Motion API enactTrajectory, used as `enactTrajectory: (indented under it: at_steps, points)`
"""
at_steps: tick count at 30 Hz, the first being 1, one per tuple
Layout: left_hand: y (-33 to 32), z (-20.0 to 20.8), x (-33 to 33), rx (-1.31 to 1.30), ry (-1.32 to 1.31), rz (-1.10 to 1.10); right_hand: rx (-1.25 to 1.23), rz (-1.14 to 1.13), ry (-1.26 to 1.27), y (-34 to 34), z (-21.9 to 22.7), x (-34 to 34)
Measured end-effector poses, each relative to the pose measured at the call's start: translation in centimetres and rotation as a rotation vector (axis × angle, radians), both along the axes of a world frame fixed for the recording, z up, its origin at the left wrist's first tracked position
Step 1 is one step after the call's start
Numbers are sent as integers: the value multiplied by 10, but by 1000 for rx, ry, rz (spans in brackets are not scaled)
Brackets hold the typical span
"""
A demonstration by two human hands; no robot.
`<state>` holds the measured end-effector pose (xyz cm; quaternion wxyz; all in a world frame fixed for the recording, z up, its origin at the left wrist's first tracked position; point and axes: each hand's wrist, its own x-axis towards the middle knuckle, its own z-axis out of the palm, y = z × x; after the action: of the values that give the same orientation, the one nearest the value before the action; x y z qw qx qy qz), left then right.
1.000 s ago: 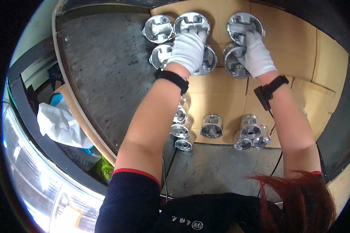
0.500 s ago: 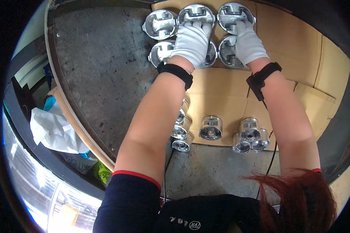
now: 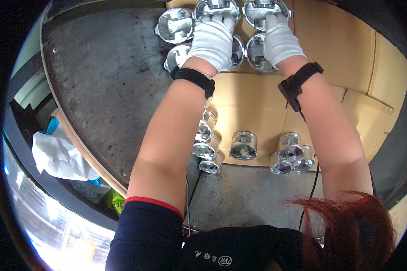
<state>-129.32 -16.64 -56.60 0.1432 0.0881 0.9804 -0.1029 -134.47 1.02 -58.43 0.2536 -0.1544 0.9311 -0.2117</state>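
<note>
My left hand, in a white glove, has its fingers bent over the near rim of a silver piston in the far row. My right hand, gloved the same way, hooks its fingers into the hollow of the piston to the right of that one. Both pistons stand with their hollow skirt side up. Under my palms are nearer pistons, one half hidden by the left hand and another beside the right. The fingertips are hidden inside the pistons.
At the far left of the group stand more pistons. Nearer me, several smaller-looking pistons rest on brown cardboard, some clustered at the right. A dark metal tabletop spreads left; white crumpled plastic lies beyond its edge.
The pistons and cardboard sit slightly higher and further left in the picture as the view has shifted. My hands stay at the same two far pistons.
</note>
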Motion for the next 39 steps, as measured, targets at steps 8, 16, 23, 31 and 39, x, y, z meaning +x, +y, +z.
enactTrajectory:
  at_steps: [8, 16, 23, 31, 39]
  points:
    - [15, 41, 30, 347, 219, 67, 2, 3, -82, 18, 72, 3]
    - [138, 95, 262, 840, -565, 227, -124, -266, -189, 253, 89, 217]
    - [172, 38, 355, 658, -280, 926, -208, -1001, -866, 255, 56, 397]
    - [186, 11, 335, 826, -239, 1749, -112, -1248, -321, 211, -11, 435]
    - [195, 28, 265, 849, -203, 2055, 91, -972, -272, 234, 0, 447]
